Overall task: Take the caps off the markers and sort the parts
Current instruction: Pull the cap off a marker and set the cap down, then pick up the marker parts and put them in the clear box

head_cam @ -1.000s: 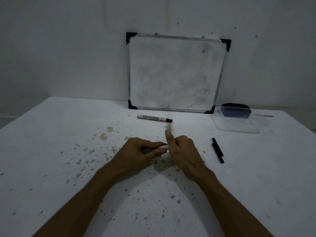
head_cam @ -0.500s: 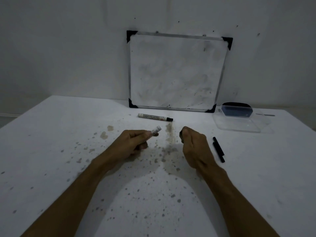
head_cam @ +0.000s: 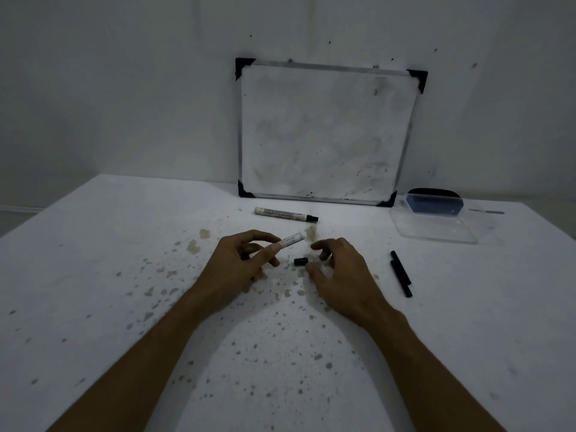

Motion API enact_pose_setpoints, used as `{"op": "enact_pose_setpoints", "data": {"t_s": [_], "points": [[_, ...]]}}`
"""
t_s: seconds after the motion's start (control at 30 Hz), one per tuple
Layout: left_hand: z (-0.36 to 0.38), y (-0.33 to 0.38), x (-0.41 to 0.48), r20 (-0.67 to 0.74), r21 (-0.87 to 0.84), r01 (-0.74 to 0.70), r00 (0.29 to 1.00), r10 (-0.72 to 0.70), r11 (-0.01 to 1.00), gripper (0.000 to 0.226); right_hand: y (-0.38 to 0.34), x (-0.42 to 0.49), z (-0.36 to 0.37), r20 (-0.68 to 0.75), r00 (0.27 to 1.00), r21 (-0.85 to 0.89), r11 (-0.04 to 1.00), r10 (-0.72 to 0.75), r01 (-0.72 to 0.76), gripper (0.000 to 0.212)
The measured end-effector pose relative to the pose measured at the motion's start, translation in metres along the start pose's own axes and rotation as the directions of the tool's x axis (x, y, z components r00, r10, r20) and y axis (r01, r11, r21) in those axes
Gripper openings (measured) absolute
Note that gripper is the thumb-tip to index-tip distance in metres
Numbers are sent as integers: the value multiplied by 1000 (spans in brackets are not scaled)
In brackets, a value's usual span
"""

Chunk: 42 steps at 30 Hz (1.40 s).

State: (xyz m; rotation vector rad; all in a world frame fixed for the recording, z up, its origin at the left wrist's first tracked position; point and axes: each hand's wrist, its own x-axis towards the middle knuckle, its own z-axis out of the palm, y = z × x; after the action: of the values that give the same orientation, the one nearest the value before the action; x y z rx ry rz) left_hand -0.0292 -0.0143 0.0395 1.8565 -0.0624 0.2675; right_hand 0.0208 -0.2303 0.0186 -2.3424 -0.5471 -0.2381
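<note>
My left hand (head_cam: 243,263) grips a white marker barrel (head_cam: 290,241) that points up and right, just above the table. A short black cap (head_cam: 301,261) lies on the table between my hands, right at the thumb tip of my right hand (head_cam: 341,274). That hand's fingers are spread and hold nothing. A second white marker (head_cam: 285,214) with a black end lies farther back, near the whiteboard. Two long black caps (head_cam: 401,273) lie side by side to the right of my right hand.
A whiteboard (head_cam: 327,132) leans on the wall at the back of the stained white table (head_cam: 124,291). At the back right sits a clear plastic tray (head_cam: 436,233) with a dark blue eraser (head_cam: 434,204) behind it.
My hands have pulled apart from the marker. The right hand has opened, and the black cap now lies on the table by its thumb. The left hand keeps the barrel.
</note>
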Motion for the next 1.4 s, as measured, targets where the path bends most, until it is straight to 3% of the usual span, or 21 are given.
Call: {"op": "enact_pose_setpoints", "data": {"t_s": [0.13, 0.3, 0.37, 0.43, 0.5, 0.63, 0.7, 0.73, 0.8, 0.87, 0.93, 1.07, 1.17, 1.27, 1.4], "points": [[-1, 5, -3, 34, -28, 14, 999, -13, 1000, 22, -14, -1, -13, 40, 998, 401, 914, 43, -55, 35], [2, 9, -4, 59, -82, 30, 998, -26, 996, 38, -20, -1, -17, 66, 996, 579, 810, 61, -88, 22], [-1, 10, -1, 67, -230, 113, 993, -100, 967, 54, -16, 3, -17, 59, 988, 733, 665, 145, -142, 22], [0, 11, 1, 90, -399, 190, 982, -168, 897, 62, -16, 8, -18, 105, 964, 878, 432, 246, -206, 22], [9, 12, 0, 61, -460, 186, 982, -178, 868, 58, -17, 9, -15, 137, 947, 925, 305, 290, -228, 22], [34, 14, -3, -53, -510, 103, 987, -151, 854, 38, -28, 5, -4, 175, 942, 902, 337, 286, -269, 21], [37, 14, -4, -107, -486, 82, 982, -152, 870, 32, -33, 5, -3, 195, 933, 917, 282, 304, -283, 32], [36, 14, -4, -129, -462, 64, 982, -139, 884, 29, -35, 5, -5, 223, 917, 938, 183, 332, -294, 41], [36, 20, -4, -180, -417, 5, 980, -88, 909, 25, -35, 6, -10, 317, 874, 948, -121, 369, -293, 59], [40, 26, -6, -246, -363, -54, 968, -40, 930, 23, -31, 8, -13, 361, 853, 919, -299, 378, -256, 67], [52, 29, -13, -225, -280, -49, 974, -16, 959, 20, -29, 9, -11, 374, 851, 908, -335, 370, -253, 71], [77, 24, -27, -36, -45, -8, 999, 7, 999, 19, -34, 10, -2, 404, 852, 901, -307, 332, -307, 75], [71, 25, -21, -148, -39, -96, 985, 89, 995, 20, -32, 11, -1, 387, 870, 887, -383, 306, -260, 75], [68, 23, -18, -282, -108, -117, 956, 83, 987, 23, -31, 14, -1, 365, 869, 883, -420, 334, -210, 73], [74, 14, -21, -28, -42, 2, 1000, -3, 999, 20, -31, 13, 3, 384, 847, 892, -383, 366, -239, 70]]}}
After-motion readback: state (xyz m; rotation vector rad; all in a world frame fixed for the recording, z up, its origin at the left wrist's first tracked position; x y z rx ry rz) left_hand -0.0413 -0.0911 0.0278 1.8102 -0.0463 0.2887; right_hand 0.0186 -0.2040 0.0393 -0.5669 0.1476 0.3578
